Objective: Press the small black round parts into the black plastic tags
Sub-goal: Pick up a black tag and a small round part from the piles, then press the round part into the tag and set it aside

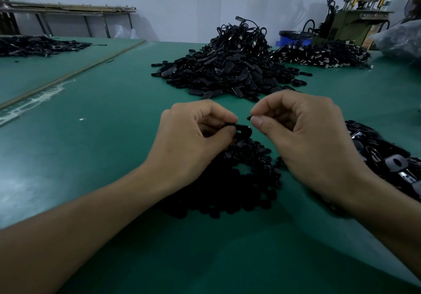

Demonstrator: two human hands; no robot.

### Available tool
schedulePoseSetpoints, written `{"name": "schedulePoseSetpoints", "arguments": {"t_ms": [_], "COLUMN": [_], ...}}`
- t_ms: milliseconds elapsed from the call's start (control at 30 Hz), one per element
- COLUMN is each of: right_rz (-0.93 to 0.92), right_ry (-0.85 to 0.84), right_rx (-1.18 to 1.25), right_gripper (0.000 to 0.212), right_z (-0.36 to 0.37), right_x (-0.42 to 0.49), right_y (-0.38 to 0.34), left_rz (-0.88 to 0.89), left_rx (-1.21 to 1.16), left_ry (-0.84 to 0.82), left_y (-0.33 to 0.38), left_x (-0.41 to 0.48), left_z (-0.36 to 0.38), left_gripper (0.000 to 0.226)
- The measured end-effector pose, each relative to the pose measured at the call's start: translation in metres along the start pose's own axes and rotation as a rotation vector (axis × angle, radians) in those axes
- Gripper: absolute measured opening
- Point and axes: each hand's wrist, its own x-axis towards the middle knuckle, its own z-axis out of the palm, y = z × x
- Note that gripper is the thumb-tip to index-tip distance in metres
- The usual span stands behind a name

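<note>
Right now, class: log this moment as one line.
left hand: grips black tag | right hand: pinches small round part | part and tag: apart, not yet pressed

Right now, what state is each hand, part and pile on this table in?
Left hand: pinches a black tag.
Right hand: pinches a small round part.
Small round part: close above the tag, not yet pressed in.
Round parts pile: loose on the table, under both hands.
Big tag heap: lies loose beyond the hands, neither hand on it.
</note>
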Motion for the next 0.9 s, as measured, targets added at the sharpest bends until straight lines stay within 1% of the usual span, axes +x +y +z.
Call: {"name": "schedulePoseSetpoints", "arguments": {"t_ms": [100, 200, 300, 467, 633, 767, 900], "right_rz": [0.002, 0.011, 0.008, 0.023, 0.074, 0.097, 0.132], "right_ry": [-0.047, -0.096, -0.07, -0.067, -0.092, -0.09, -0.043], "right_rx": [-0.014, -0.049, -0.076, -0.041, 0.037, 0.058, 0.075], "right_gripper": [0.016, 0.018, 0.02, 0.019, 0.023, 0.02, 0.018], "right_z": [-0.0006, 0.0035, 0.0051, 0.005, 0.0045, 0.0048, 0.0042], "right_x": [-0.0008, -0.0046, -0.0055, -0.006, -0.0052, -0.005, -0.005], "right_y": [-0.0035, -0.0057, -0.0066, -0.0062, -0.0041, -0.0029, -0.0033], "left_rz": [-0.009, -0.006, -0.008, -0.002, 0.005, 0.001, 0.023], "left_rx": [-0.018, -0.041, -0.077, -0.105, -0.1, -0.088, -0.07], "left_ry": [0.022, 0.008, -0.022, -0.036, -0.046, -0.047, -0.062], "left_y": [0.0009, 0.0024, 0.0035, 0.0057, 0.0075, 0.008, 0.0085], "left_x": [0.0004, -0.0001, -0.0009, -0.0019, -0.0017, -0.0017, -0.0026], "left_z": [0.0, 0.0017, 0.0033, 0.0024, 0.0019, 0.0023, 0.0029], "left_gripper": [0.011, 0.013, 0.014, 0.017, 0.028, 0.031, 0.028]}}
